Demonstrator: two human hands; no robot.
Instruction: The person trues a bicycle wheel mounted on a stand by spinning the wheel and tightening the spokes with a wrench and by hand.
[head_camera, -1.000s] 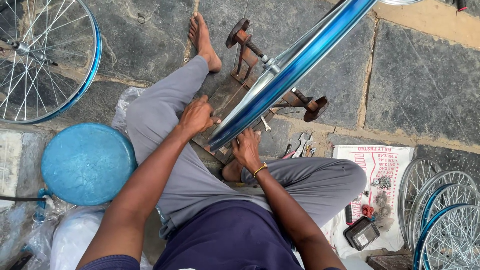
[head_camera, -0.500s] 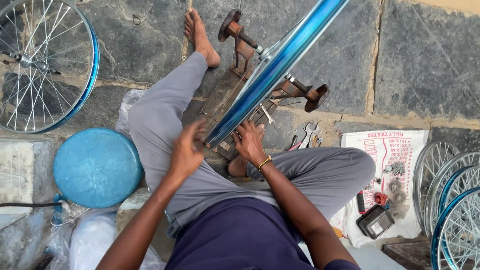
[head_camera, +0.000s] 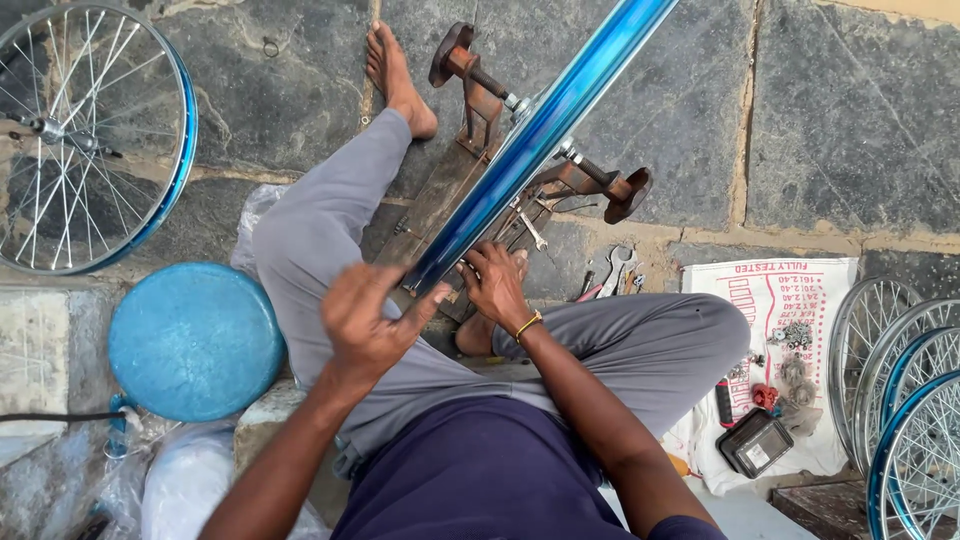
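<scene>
Rim (head_camera: 520, 160) in rusty stand (head_camera: 480, 95), near edge over lap; left hand (head_camera: 365, 320) now off it, fingers loose and empty, thumb beside it; right hand (head_camera: 495, 285) at lower edge, grip hidden, can't tell.

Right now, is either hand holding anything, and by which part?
Right hand is on the near end of the blue rim; whether it grips is unclear. Left hand is open beside it, holding nothing.
</scene>
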